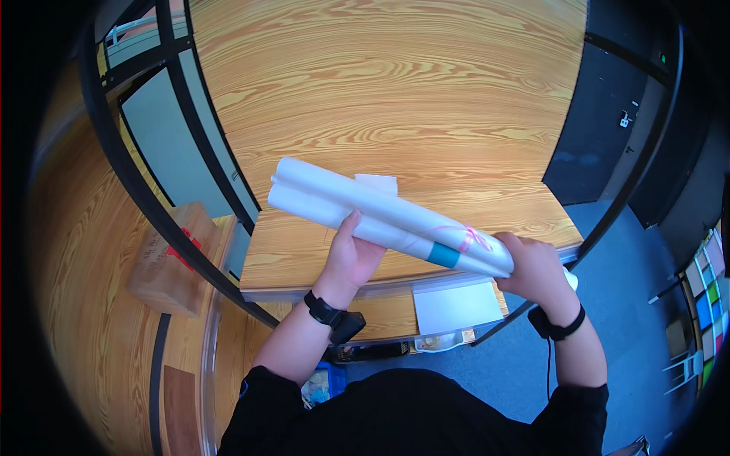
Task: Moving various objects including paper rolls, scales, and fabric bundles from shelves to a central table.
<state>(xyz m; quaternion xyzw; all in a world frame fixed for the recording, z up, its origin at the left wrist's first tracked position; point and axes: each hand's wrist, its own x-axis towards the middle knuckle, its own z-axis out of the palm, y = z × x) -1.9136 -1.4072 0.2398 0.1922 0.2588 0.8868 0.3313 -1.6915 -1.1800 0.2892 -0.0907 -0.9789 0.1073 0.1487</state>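
Two long white rolls (380,205), perhaps paper or film, lie side by side in my hands, tilted down to the right above the wooden shelf (281,262). A pink ribbon-like mark (471,239) shows on the upper roll, and a teal band (443,254) on the lower one. My left hand (356,252) holds the lower roll from below near its middle, thumb up along its side. Around the right ends, the fingers of my right hand (530,266) are wrapped. A small white rounded end (571,280) shows beyond that hand; what it belongs to is hidden.
A white sheet (378,183) lies behind the rolls. Below the shelf edge are a white board (456,305) and a blue bin (325,382). A cardboard box (173,258) stands at left. Black posts (137,186) frame the shelf; a chair (684,370) is at far right.
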